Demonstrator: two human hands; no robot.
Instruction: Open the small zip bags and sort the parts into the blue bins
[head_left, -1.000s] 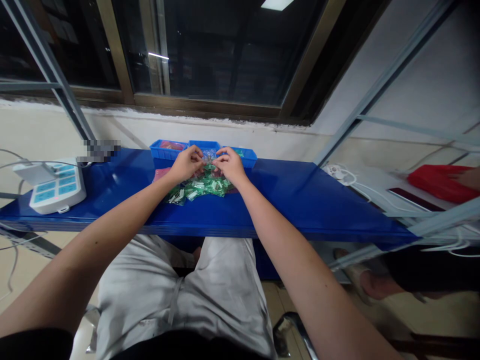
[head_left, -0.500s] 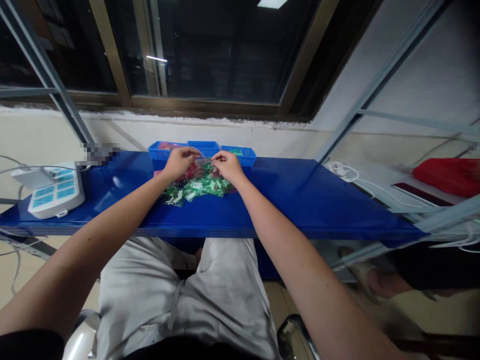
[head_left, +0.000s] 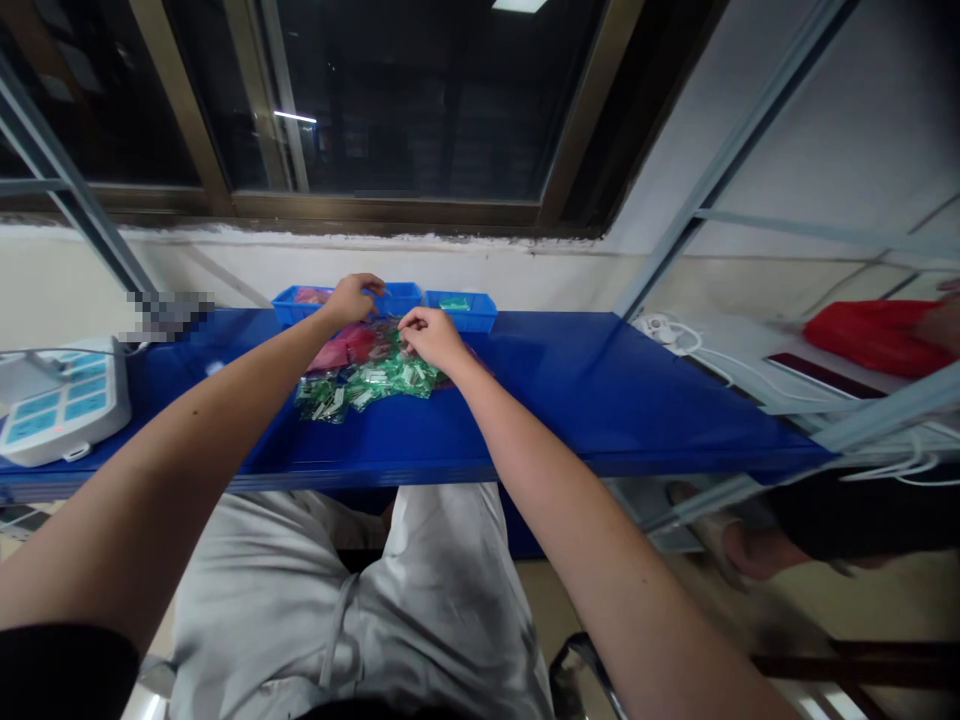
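Note:
My left hand (head_left: pixel 358 298) is over the near edge of the middle blue bin (head_left: pixel 406 291), its fingers curled, with a faint clear glint at the fingertips that is too small to name. Lower and to the right, my right hand (head_left: pixel 430 336) has its fingers pinched together above the heap; what they hold is hidden. Beneath both hands lie small green packets (head_left: pixel 397 377) in clear wrapping with white pieces showing. Pink-red packets (head_left: pixel 341 350) lie at the heap's left, below my left hand.
The left blue bin (head_left: pixel 287 305) contains pink packets, and the right blue bin (head_left: pixel 480 318) contains a green one. A white power strip (head_left: pixel 105 415) sits on the left of the blue table (head_left: pixel 570 400). Metal posts flank it. At right are a red bag (head_left: pixel 870 335) and white cables.
My hands have moved apart: the left has gone up toward the middle bin, while the right stays over the heap. The clear plastic between them no longer shows. The whole view has shifted slightly.

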